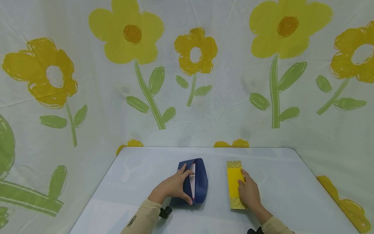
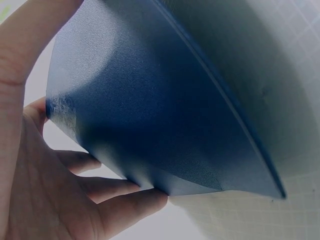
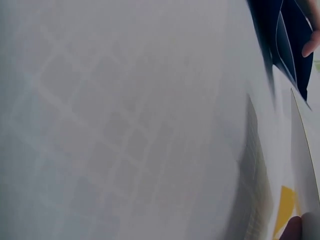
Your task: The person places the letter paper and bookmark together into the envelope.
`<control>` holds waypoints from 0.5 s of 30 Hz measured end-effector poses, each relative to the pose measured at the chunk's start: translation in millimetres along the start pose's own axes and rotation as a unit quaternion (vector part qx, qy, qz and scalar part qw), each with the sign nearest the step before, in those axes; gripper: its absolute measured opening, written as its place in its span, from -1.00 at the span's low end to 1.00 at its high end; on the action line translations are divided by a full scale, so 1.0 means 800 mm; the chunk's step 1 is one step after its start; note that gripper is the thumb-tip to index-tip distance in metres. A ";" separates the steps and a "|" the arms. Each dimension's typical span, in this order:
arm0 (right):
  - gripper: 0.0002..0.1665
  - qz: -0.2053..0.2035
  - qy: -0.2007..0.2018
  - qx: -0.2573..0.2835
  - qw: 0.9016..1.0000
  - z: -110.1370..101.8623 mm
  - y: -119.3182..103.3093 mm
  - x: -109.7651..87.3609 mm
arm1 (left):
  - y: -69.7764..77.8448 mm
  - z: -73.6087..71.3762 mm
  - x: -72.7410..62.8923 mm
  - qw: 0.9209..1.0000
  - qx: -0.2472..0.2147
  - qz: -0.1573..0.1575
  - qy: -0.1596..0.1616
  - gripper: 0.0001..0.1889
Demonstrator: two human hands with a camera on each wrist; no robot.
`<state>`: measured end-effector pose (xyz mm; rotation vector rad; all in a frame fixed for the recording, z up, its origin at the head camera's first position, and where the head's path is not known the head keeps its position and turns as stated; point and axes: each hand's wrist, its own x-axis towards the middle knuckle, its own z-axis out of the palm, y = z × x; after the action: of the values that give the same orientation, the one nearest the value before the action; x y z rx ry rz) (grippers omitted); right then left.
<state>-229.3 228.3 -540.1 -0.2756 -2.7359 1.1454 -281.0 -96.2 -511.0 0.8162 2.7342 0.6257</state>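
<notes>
My left hand point(image 1: 174, 184) grips a dark blue envelope point(image 1: 201, 183) by its edges, thumb at the near end and fingers at the far end. The envelope's mouth gapes, and a white lining or paper with a bit of pink shows inside. In the left wrist view, fingers curl against the rim of the blue envelope point(image 2: 135, 100). To the right, my right hand point(image 1: 250, 191) pinches the right edge of a yellow card point(image 1: 233, 179) with gold speckled bands at both ends. Its pale side point(image 3: 305, 155) shows in the right wrist view, above the table and apart from the envelope.
Both hands work over a pale table point(image 1: 122, 182) with faint printed marks. Behind it and at the sides hangs a white cloth point(image 1: 222, 107) printed with yellow flowers and green leaves. Dark wrist-worn devices show at both cuffs.
</notes>
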 end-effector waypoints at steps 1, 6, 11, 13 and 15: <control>-0.36 0.001 0.000 0.001 1.000 0.000 -0.001 0.000 | 0.000 0.000 0.000 1.000 0.000 0.000 0.000 0.22; -0.36 0.005 0.004 0.006 1.000 0.002 -0.006 0.000 | 0.001 0.000 0.000 1.000 -0.001 0.000 -0.002 0.21; -0.36 0.001 0.010 0.003 1.000 0.003 -0.009 -0.001 | 0.001 0.000 0.000 1.000 0.000 -0.002 -0.002 0.20; -0.36 0.000 0.011 0.001 1.000 0.004 -0.010 -0.001 | 0.001 0.000 0.000 1.000 -0.001 -0.003 0.000 0.20; -0.36 0.002 0.012 0.003 1.000 0.005 -0.011 -0.002 | 0.000 0.000 0.000 1.000 -0.001 -0.004 0.000 0.21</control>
<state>-229.8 218.9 -536.7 -0.2909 -2.7115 1.1442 -281.4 -96.1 -511.0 0.8051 2.7347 0.6269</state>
